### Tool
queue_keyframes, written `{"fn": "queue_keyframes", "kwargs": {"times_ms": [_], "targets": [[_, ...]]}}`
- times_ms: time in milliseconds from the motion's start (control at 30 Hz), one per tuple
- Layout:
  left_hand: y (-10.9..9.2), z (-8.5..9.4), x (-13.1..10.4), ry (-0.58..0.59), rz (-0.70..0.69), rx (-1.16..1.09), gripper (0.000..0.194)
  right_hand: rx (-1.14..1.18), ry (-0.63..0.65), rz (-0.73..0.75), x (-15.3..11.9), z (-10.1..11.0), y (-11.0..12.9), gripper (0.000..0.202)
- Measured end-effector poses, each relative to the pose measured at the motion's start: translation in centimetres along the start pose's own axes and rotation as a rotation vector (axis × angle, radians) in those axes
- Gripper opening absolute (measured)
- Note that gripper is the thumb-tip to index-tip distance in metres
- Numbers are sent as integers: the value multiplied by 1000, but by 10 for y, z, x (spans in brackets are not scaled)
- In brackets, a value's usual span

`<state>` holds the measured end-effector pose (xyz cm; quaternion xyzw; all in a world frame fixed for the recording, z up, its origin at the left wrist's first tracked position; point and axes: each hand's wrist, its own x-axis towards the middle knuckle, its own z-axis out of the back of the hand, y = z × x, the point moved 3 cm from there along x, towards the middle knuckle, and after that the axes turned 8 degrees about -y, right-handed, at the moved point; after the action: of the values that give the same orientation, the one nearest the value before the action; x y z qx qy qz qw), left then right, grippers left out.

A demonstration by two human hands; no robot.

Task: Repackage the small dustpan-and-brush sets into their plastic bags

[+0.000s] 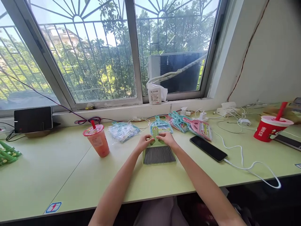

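Note:
A small green hand brush with grey bristles (159,155) lies against a light green dustpan (144,159) on the table in front of me. My left hand (145,142) grips the left side of the brush's green handle (155,133), fingers closed. On the handle's right side, the fingers of my right hand (167,138) are closed as well. Just behind them lies a packaged blue brush and dustpan set (161,125). To its right are more wrapped sets, a blue one (180,121) and a pink one (199,127).
Clear plastic bags (124,131) lie left of the sets. A red drink cup (98,141) stands further left, near a tablet (33,121). At right are a phone (208,148) on a white cable (242,157) and a red paper cup (268,130). A small box (155,95) sits on the sill.

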<state>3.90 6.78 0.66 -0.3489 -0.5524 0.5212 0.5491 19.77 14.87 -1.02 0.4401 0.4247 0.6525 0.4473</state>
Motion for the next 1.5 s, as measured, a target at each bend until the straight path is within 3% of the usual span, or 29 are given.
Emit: {"fn": "queue_keyframes", "kwargs": {"times_ms": [533,767,900,1000,1100,1167,1333,1500], "targets": [[3,1,0,-9,2,5,42,20,-34,-18,3,-4,-10,43],[15,6,-10,233,255,8,45,153,-21,-213,5,12,-20,36],[14,9,-11,269,260,-104,41,332,21,-240,10,24,-22,31],[17,17,-9,141,368,-226,40,305,75,-197,10,29,-22,39],[26,32,-7,-64,551,-331,31,137,124,-68,5,30,-18,45],[30,43,-5,-169,594,-414,28,51,192,29,1,25,-13,44],[30,62,5,-323,413,-659,26,-196,398,221,-12,8,-3,35],[33,67,10,-418,271,-749,21,-412,484,256,-23,-1,0,45]]}}
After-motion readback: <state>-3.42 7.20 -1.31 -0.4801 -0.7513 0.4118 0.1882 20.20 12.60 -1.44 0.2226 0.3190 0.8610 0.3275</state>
